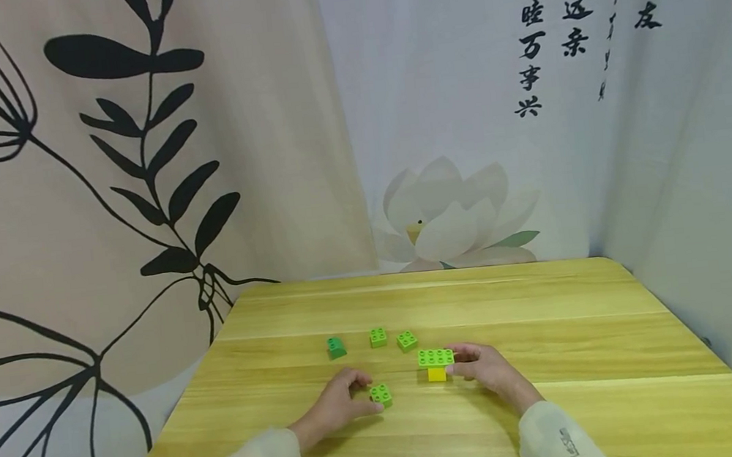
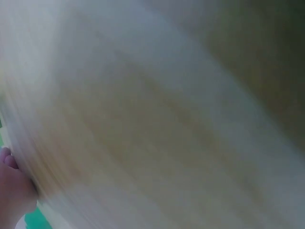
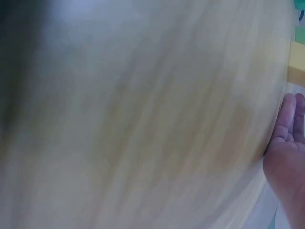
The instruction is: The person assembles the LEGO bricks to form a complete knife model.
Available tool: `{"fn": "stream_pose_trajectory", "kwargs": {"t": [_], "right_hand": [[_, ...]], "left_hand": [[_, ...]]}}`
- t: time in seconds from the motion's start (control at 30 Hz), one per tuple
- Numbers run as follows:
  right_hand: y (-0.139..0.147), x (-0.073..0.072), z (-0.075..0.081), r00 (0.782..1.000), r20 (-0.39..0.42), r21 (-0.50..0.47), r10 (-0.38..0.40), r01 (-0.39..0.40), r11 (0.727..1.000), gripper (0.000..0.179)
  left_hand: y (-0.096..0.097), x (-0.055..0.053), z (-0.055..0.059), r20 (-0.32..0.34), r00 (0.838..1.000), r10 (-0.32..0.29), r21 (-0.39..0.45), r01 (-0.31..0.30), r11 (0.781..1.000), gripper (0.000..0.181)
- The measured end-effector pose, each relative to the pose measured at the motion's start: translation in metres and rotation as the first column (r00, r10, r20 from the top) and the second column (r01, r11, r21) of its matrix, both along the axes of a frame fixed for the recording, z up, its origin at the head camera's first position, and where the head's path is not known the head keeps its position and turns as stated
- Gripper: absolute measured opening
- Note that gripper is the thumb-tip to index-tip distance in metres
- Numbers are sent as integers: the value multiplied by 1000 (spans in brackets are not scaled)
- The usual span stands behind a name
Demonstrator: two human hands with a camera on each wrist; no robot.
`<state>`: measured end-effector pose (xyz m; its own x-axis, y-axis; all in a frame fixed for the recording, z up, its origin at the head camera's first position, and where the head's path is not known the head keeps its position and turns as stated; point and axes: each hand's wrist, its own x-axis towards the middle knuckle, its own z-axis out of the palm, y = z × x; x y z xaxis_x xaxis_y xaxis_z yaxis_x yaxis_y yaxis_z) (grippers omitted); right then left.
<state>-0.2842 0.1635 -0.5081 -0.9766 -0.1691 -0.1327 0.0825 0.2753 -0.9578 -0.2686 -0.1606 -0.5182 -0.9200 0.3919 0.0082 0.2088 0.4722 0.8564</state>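
The left hand [image 1: 338, 403] pinches a small green brick [image 1: 380, 395] while the right hand [image 1: 488, 370] grips the long green brick [image 1: 434, 357], best lightly, lest the yellow brick [image 1: 437, 375] beneath tip.

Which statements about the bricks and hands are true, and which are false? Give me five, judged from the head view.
1. The long light-green brick sits over the yellow block. True.
2. The right hand is at the long light-green brick's right end. True.
3. The left hand is the nearer hand to the yellow block. False: the right hand is.
4. The darker green brick is leftmost. True.
5. The darker green brick lies nearer the person than the left hand. False: it lies beyond it.
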Motion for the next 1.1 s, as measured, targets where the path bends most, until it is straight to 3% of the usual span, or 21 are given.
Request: {"fn": "stream_pose_trajectory", "kwargs": {"t": [0.63, 1.1], "right_hand": [[-3, 1, 2, 999, 30, -1, -31, 31, 1000, 48], [0, -1, -2, 1000, 6, -11, -15, 15, 1000, 51]], "left_hand": [[3, -1, -3, -70, 998, 3, -89, -9, 996, 47], [2, -3, -3, -58, 998, -3, -48, 0, 999, 35]]}}
